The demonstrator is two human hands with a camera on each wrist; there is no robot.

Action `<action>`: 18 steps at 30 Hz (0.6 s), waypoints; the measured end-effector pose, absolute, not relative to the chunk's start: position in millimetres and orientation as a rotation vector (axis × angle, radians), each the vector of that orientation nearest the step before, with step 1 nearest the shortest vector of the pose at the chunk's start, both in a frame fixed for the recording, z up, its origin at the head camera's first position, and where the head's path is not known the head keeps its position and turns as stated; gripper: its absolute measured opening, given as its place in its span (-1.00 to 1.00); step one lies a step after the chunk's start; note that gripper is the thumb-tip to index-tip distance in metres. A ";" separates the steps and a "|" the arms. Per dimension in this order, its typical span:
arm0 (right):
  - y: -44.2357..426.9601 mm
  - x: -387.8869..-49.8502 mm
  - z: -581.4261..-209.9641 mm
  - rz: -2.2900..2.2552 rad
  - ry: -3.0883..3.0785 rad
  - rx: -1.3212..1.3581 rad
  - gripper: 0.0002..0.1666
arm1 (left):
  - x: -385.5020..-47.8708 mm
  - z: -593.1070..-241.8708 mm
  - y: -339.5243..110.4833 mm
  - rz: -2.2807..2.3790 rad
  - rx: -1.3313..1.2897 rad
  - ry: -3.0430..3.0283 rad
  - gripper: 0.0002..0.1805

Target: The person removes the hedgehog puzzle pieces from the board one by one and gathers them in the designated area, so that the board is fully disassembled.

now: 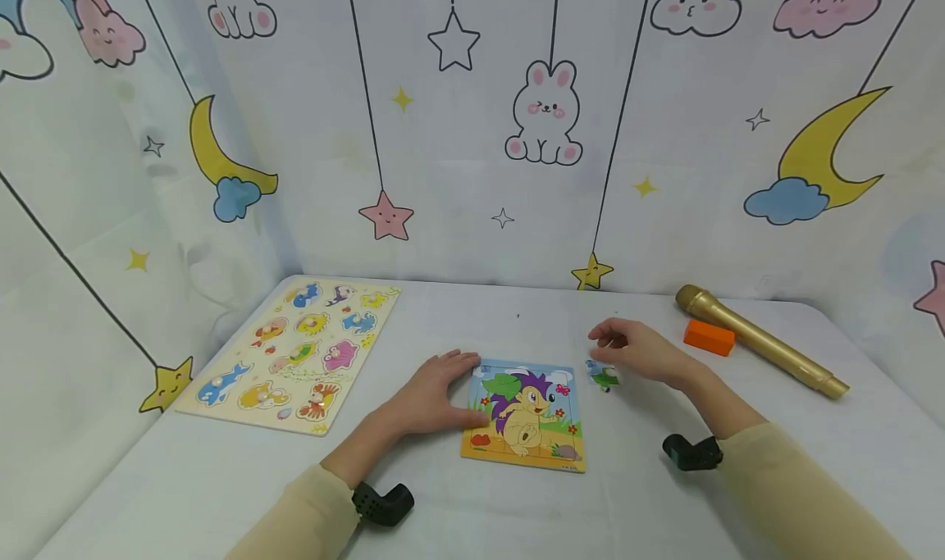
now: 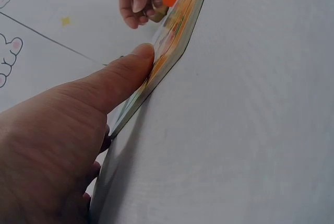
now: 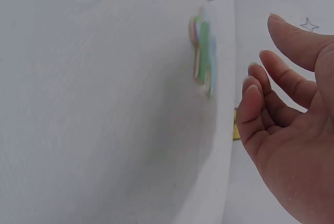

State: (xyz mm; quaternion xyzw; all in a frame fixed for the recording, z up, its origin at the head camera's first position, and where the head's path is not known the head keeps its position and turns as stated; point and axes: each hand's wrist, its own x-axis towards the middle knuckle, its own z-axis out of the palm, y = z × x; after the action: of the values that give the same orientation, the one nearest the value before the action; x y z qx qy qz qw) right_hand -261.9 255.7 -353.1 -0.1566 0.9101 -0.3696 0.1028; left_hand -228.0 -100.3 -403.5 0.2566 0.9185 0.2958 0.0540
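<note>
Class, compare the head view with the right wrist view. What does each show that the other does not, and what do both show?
Only the head view shows the left hand, the hedgehog picture, the animal board, the golden microphone and the orange block.

Only the right wrist view shows the palm of the right hand, holding nothing.

Both show the right hand, the loose puzzle pieces near it, the white table and part of the patterned backdrop.
</note>
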 end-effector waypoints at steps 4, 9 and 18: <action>246.6 -259.4 -348.5 -1.148 2.660 -0.493 -0.50 | -227.6 -403.2 -100.8 0.911 0.761 2.786 -0.02; 228.3 -255.5 -345.6 -1.180 2.628 -0.546 -0.47 | -227.2 -402.4 -100.3 0.935 0.747 2.792 -0.07; 197.7 -254.4 -353.4 -1.173 2.572 -0.620 -0.46 | -227.0 -403.8 -97.5 0.934 0.775 2.829 -0.12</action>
State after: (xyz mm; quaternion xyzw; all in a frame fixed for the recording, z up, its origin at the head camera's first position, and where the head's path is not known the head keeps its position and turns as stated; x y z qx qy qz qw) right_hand -254.4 197.7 -353.4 -0.2127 0.8818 -0.4024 0.1235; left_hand -227.0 -97.5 -403.8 0.2516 0.9185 0.3033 0.0314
